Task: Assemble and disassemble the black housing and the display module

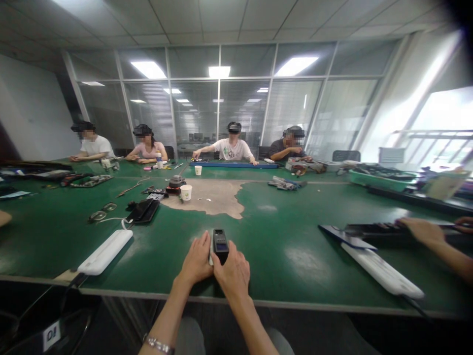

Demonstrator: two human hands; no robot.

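A small black box-shaped device (220, 245) with a dark screen and buttons stands on the green table (273, 231) in front of me. My right hand (234, 268) grips it from the right side, thumb across its near end. Against its left side my left hand (198, 259) is pressed, fingers together and pointing forward. A thin pale strip (211, 250) shows between the left fingers and the device. Whether it is part of the device I cannot tell. The undersides of both hands are hidden.
White power strips lie left (107, 251) and right (382, 268). A co-worker's hand (424, 231) holds a long black part at right. Ahead are a paper cup (186, 192), glasses (103, 212), a black case (144, 209) and gloves (284, 183). Several people sit across the table.
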